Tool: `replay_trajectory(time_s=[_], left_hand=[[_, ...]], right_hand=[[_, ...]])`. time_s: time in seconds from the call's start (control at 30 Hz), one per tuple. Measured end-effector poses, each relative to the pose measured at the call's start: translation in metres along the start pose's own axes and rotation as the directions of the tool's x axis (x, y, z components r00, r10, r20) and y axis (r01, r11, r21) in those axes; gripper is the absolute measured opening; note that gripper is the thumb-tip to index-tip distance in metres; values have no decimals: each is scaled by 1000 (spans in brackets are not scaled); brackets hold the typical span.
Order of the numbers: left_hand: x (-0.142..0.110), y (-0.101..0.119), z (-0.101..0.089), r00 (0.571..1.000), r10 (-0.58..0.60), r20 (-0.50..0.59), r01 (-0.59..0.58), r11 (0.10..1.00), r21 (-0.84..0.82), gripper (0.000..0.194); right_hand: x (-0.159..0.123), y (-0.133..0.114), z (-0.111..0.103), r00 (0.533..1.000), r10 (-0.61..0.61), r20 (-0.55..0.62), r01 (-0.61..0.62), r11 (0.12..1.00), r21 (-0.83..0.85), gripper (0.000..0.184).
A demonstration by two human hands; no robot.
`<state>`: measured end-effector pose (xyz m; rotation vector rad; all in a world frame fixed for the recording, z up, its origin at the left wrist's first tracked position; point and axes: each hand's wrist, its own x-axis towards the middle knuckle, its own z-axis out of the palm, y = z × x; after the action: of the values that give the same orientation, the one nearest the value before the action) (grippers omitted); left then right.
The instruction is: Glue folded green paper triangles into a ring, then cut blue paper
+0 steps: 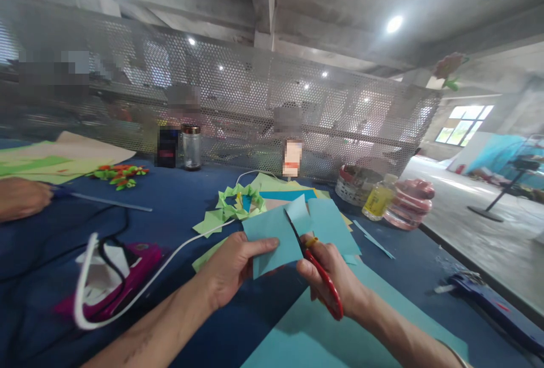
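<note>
Pinched between the thumb and fingers of my left hand [238, 263] is a light blue sheet of paper [272, 232]. My right hand [329, 272] grips red-handled scissors [325, 280], whose dark blade lies across the sheet. Beyond the blade, a cut flap of the paper curls up. Under my right arm spreads a larger blue sheet [293, 334]. Just behind my hands lie more blue paper [334, 223] and a folded light green paper ring [225, 198] with pointed edges.
At left are a magenta device [140, 277] with a white cable and another person's hand [25, 198]. A glass bottle [191, 150] stands by the mesh divider [238, 102]. On the right are a yellow-labelled bottle [376, 201], a pink container [410, 204] and a dark blue tool [497, 306].
</note>
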<state>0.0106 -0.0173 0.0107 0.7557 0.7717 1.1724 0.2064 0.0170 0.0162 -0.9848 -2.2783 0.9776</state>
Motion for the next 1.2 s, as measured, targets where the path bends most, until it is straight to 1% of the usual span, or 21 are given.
replay_trajectory(time_s=[0.13, 0.3, 0.53, 0.7, 0.8, 1.03, 1.2], left_hand=[[-1, 0, 0, 1000, 11, 5, -11, 1000, 21, 32], [2, -3, -1, 1000, -3, 0, 3, 1000, 31, 31], [3, -6, 0, 1000, 19, 3, -19, 999, 40, 19], [3, -6, 0, 1000, 10, 19, -11, 999, 37, 16], [2, -6, 0, 1000, 4, 16, -4, 1000, 27, 15], [3, -8, 0, 1000, -20, 17, 19, 1000, 5, 22], [4, -9, 1, 1000, -22, 8, 22, 1000, 18, 29]], right_hand=[[0, -1, -1, 1000, -22, 11, 22, 1000, -12, 64], [-1, -1, -1, 998, -56, -7, 56, 998, -26, 56], [-2, -1, -1, 998, -60, -3, 60, 998, -1, 54], [-1, 2, -1, 997, -69, -24, 69, 997, -17, 55], [-2, 3, 0, 999, -51, -17, 51, 999, -17, 55], [-3, 1, 2, 998, -43, -35, 43, 999, -1, 52], [-4, 2, 2, 998, -59, -13, 59, 998, -16, 52]])
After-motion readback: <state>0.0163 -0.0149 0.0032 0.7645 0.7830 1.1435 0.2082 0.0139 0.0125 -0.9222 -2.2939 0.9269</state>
